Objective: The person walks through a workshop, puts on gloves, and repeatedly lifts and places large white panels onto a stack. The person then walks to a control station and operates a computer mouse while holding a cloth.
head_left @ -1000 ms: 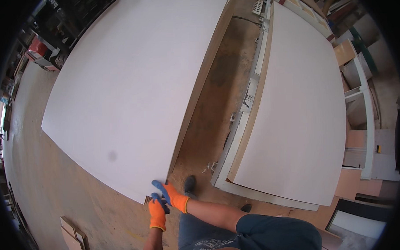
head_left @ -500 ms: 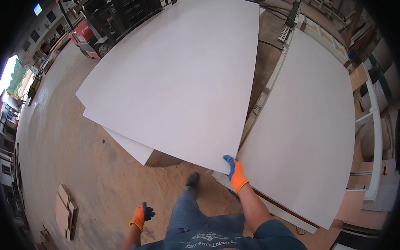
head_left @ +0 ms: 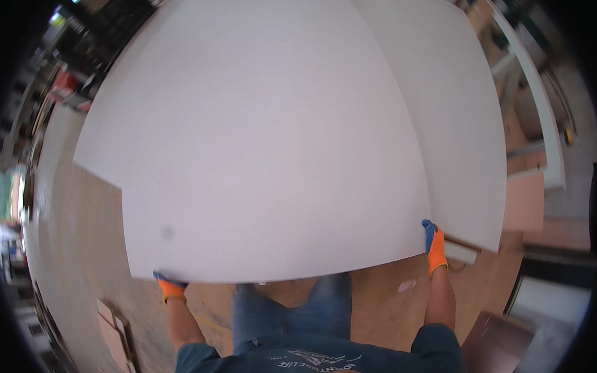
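A large white sheet panel stretches out before me, its near edge just beyond my legs. My left hand, in an orange and blue work glove, grips that edge close to its left corner; some of the fingers are hidden by the sheet. At the near right corner my right hand, gloved the same way, is closed on the panel with its blue fingertips on top. The sheet partly overlaps a second white panel on the right. Part of another white sheet sticks out beyond the left side.
A forklift with a red body stands at the far left. Small boards lie on the floor to the left. A pale frame runs along the right, near pinkish boards. Dark-edged panels are at the lower right.
The top panel has come toward me and shifted right over the neighbouring panel. My left hand, free before, now grips its near edge. My right hand moved right, still holding the corner.
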A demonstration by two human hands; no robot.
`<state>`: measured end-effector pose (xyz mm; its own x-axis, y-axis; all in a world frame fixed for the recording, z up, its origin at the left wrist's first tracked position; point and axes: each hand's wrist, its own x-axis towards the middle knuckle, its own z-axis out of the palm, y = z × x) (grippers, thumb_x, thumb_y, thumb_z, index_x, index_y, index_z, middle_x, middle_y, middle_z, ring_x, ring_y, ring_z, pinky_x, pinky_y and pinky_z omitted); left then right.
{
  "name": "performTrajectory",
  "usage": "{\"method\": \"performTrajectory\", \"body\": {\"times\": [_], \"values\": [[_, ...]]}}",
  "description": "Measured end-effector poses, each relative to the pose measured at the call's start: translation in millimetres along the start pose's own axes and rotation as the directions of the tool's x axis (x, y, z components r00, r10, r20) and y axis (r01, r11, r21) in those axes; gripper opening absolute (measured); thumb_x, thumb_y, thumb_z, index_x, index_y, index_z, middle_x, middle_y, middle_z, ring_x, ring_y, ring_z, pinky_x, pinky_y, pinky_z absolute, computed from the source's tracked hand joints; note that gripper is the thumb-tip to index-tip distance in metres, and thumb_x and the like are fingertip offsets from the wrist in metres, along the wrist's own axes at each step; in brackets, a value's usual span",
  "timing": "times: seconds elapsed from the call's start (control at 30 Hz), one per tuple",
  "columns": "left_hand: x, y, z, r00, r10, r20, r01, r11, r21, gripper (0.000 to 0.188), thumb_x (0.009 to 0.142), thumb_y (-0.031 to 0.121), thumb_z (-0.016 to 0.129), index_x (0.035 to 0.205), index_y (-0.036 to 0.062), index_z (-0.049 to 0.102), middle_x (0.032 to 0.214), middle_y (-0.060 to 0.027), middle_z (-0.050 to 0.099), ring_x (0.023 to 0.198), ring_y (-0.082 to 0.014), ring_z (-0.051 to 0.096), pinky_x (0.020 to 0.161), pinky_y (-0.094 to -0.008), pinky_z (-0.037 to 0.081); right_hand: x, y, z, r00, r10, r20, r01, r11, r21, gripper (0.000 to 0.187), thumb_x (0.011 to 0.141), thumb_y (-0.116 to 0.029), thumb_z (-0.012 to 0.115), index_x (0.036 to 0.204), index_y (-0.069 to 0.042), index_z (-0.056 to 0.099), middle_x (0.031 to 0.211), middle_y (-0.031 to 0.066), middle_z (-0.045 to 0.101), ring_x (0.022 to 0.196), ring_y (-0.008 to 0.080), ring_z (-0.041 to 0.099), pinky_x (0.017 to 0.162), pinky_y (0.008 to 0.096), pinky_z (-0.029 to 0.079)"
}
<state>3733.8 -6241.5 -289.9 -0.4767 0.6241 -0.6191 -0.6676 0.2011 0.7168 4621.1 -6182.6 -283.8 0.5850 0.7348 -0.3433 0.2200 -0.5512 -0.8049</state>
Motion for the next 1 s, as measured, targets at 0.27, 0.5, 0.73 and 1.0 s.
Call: {"method": "performTrajectory", "body": {"times": [0.27,0.5,0.73,1.0], "values": [[-61.4,18.4,-194.5,0.995,-0.048,-0.091,0.063,0.983,0.174,0.071,0.1,0.06,0.033,0.149,0.0102,0.044,0.152,-0.0088,0.048,0.135,-0.0322,0.046,0.112,-0.049,0.037,-300.6,227.0,5.2,0.887,0.382,-0.26,-0.384,0.922,0.042,0.034,0.103,-0.027,0.049,0.114,-0.003,0.07,0.107,0.0032,0.068,0.098,0.0114,0.058,0.092,0.0278,0.046],[-38.2,42.0,-209.2,0.982,-0.127,-0.142,0.171,0.916,0.363,0.071,0.1,0.061,0.034,0.149,0.0106,0.045,0.153,-0.0085,0.048,0.134,-0.0324,0.046,0.112,-0.0497,0.037,-503.6,306.5,4.9,0.539,0.79,-0.293,-0.464,0.569,0.679,0.034,0.104,-0.026,0.048,0.117,-0.002,0.068,0.113,0.0023,0.066,0.104,0.0135,0.058,0.1,0.0297,0.044],[16.3,46.8,-157.7,0.97,-0.217,-0.112,0.244,0.867,0.434,0.071,0.1,0.061,0.035,0.148,0.011,0.045,0.153,-0.0082,0.047,0.134,-0.0327,0.046,0.111,-0.0504,0.038,-446.1,264.9,12.6,0.702,0.468,-0.537,-0.489,0.865,0.116,0.033,0.105,-0.018,0.046,0.125,0.001,0.063,0.12,0.0107,0.066,0.107,0.0204,0.06,0.099,0.0329,0.046],[38.2,-95.8,29.5,0.953,-0.298,-0.047,0.3,0.921,0.247,0.071,0.099,0.062,0.036,0.148,0.0114,0.046,0.154,-0.0079,0.046,0.134,-0.0329,0.046,0.111,-0.0512,0.038,-239.0,244.0,-93.6,0.687,0.394,-0.61,-0.582,0.801,-0.139,0.041,0.105,-0.024,0.045,0.136,0.0,0.058,0.133,0.0214,0.063,0.119,0.0344,0.062,0.1,0.0415,0.049]]}}
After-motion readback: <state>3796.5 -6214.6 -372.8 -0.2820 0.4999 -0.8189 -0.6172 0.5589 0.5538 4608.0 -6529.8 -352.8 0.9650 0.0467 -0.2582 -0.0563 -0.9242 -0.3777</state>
